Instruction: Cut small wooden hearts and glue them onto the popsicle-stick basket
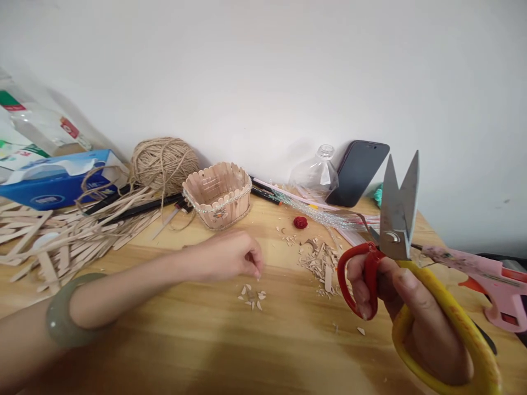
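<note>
My right hand [432,323] grips a pair of scissors [397,236] by its red and yellow handles, the blades pointing up and spread apart. Over the middle of the table, my left hand [230,255] has thumb and fingers pinched together; whatever is between the fingertips is too small to make out. Just below those fingertips lie several small pointed wood chips [252,297] in a loose cluster. A small basket made of wooden sticks [218,197], with a beaded trim round it, stands behind my left hand. Between the hands sits a heap of wood scraps [323,266].
Loose craft sticks [49,258] and a blue tissue box [61,178] lie left, beside a twine ball [164,162]. Toward the back right are a red rose-shaped piece [300,222], a cut clear bottle [319,175] and a phone [358,173]. A pink glue gun [486,280] lies far right.
</note>
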`<move>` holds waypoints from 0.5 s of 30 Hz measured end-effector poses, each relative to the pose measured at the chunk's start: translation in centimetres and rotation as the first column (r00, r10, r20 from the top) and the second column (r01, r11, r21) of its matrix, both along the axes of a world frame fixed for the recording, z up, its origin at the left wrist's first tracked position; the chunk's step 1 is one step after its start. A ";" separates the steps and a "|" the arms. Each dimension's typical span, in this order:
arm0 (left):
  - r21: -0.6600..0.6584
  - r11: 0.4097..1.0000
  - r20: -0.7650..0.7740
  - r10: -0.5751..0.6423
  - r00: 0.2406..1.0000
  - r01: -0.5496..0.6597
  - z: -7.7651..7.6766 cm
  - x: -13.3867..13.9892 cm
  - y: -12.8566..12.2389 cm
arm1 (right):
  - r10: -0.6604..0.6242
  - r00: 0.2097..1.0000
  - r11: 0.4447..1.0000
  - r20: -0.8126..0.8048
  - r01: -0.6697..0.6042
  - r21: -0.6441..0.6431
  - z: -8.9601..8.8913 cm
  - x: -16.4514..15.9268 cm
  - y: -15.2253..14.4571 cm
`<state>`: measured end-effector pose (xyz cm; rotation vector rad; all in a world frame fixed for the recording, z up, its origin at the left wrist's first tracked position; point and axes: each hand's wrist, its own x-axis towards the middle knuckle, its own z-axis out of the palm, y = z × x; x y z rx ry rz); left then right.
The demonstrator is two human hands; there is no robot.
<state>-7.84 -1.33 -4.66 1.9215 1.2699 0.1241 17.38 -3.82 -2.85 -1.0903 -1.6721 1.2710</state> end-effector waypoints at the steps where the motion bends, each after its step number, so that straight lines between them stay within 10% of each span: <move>1: -0.017 1.000 -0.008 -0.005 1.000 0.005 0.2 -0.5 -0.4 | 0.004 1.000 1.000 0.018 -0.004 0.004 0.0 -0.1 0.0; 15: 0.017 0.992 0.009 0.124 0.992 -0.124 0.0 -4.0 -3.3 | 0.025 0.999 0.997 0.044 -0.028 0.076 0.6 -0.7 -0.1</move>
